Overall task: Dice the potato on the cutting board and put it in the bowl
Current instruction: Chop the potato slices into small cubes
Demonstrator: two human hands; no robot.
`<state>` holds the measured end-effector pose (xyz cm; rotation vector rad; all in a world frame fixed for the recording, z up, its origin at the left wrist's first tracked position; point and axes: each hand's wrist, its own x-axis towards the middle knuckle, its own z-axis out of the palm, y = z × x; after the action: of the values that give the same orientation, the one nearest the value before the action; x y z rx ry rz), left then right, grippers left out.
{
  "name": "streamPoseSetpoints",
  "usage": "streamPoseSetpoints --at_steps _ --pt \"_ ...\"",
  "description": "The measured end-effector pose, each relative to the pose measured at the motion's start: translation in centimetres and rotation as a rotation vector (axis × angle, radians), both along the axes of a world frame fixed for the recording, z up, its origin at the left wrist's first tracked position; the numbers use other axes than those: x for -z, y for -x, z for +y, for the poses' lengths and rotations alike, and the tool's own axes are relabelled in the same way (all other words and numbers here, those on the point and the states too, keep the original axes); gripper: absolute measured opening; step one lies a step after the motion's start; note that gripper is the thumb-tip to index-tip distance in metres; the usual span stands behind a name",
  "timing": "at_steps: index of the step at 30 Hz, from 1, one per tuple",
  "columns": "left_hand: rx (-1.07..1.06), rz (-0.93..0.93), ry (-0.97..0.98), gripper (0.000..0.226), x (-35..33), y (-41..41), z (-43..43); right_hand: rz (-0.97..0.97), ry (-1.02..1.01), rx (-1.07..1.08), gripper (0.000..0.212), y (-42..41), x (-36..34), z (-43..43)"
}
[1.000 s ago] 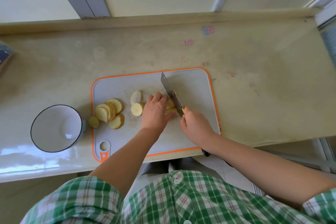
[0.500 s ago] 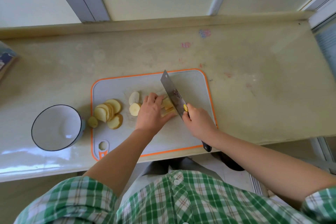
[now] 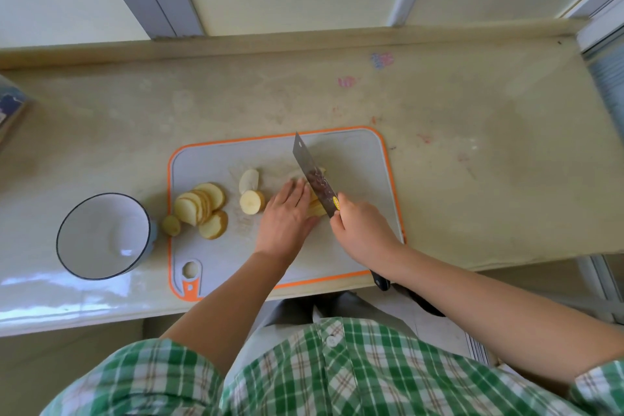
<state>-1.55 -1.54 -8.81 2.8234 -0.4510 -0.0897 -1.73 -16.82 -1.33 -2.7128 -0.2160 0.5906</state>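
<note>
Cutting board (image 3: 364, 162): knife (image 3: 312, 176) on potato (image 3: 317, 211), tip far-left (right hand (image 3: 361, 230) grips).

Knife (image 3: 312, 176) blade metal – bowl (image 3: 103, 236) glossy – cutting board (image 3: 354, 159) matt plastic.

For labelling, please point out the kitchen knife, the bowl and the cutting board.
kitchen knife (image 3: 312, 176): head view, blade middle.
bowl (image 3: 84, 233): head view, inner wall.
cutting board (image 3: 361, 165): head view, bare right part.

Short-sleeved shirt (image 3: 337, 378), green-and-white plaid crossed by thin brown lines, white button (image 3: 332, 340) on the placket, left sleeve (image 3: 135, 378) and right sleeve (image 3: 604, 385) ending above the elbow
</note>
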Motion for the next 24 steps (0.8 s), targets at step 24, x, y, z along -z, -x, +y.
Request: streamPoseSetpoints --at_steps 24 --pt "-0.017 -0.075 0.031 0.058 0.0 -0.5 0.2 0.029 -0.061 0.078 0.025 1.4 2.0 0.3"
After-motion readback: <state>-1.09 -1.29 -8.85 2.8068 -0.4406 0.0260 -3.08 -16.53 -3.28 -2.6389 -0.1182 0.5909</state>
